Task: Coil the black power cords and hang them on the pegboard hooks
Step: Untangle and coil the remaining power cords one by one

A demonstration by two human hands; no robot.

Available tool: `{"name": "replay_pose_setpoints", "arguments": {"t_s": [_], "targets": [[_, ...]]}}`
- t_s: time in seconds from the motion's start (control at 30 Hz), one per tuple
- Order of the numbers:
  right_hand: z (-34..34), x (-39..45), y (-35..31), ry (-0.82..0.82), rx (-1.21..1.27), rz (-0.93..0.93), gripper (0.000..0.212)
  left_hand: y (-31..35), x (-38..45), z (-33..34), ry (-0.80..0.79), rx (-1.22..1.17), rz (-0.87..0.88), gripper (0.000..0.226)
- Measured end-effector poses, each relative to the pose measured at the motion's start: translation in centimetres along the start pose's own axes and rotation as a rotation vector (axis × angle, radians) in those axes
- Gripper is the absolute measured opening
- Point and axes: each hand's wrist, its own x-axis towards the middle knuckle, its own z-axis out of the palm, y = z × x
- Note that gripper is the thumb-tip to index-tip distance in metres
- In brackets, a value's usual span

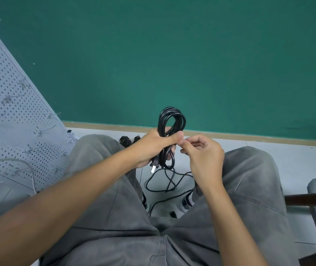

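Observation:
My left hand (pixel 154 145) grips a coiled black power cord (pixel 171 120) around its middle, loops sticking up above the fist. The cord's plug (pixel 154 166) pokes out below the hand. My right hand (pixel 201 152) is beside it, fingers curled, pinching a strand of the same cord near my left thumb. The loose tail (pixel 165 181) hangs down to the floor between my knees. A grey pegboard (pixel 9 112) with several hooks leans at the left. Another black cord (pixel 124 141) lies on the floor behind my left knee.
I sit with grey trousers (pixel 115 208) filling the lower view. A green wall (pixel 172 54) with a tan baseboard stands ahead. A grey chair seat and dark wooden bar (pixel 310 198) are at the right. A pale cable (pixel 26 166) loops over the pegboard's lower part.

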Motion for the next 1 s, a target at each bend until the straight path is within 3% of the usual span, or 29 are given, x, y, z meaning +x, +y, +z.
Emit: {"name": "replay_pose_setpoints", "arguments": {"t_s": [0.13,0.2,0.27,0.37,0.5,0.63,0.73,0.87,1.0], "targets": [[-0.2,0.2,0.6,-0.11,-0.009,-0.08,0.019,0.0,0.2,-1.2,-0.059,0.003,-0.074,0.042],[-0.2,0.5,1.0,-0.183,0.011,-0.103,0.02,0.0,0.2,-1.7,-0.04,-0.022,-0.102,0.031],[-0.1,0.8,1.8,-0.214,-0.003,-0.079,0.021,0.0,0.3,-2.1,0.007,-0.183,-0.092,0.018],[0.1,1.1,3.4,-0.238,-0.137,-0.017,0.018,0.9,0.7,-2.9,0.069,-0.416,-0.06,0.02],[0.2,0.9,3.4,-0.24,-0.004,0.044,0.015,1.2,1.3,-4.1,0.103,-0.368,-0.068,0.024],[0.0,0.7,1.3,-0.185,0.275,0.069,0.013,0.1,1.5,-4.5,0.041,-0.265,-0.137,0.04],[0.0,0.4,0.2,-0.186,0.327,0.039,0.014,-1.3,1.4,-3.8,-0.048,-0.166,-0.201,0.073],[0.2,0.1,-0.2,-0.18,0.361,0.049,0.012,-2.6,1.3,-2.3,-0.085,-0.183,-0.217,0.082],[0.2,0.1,-0.2,-0.094,0.466,0.164,0.011,-1.7,1.1,-1.5,-0.102,-0.123,-0.183,0.046]]}}
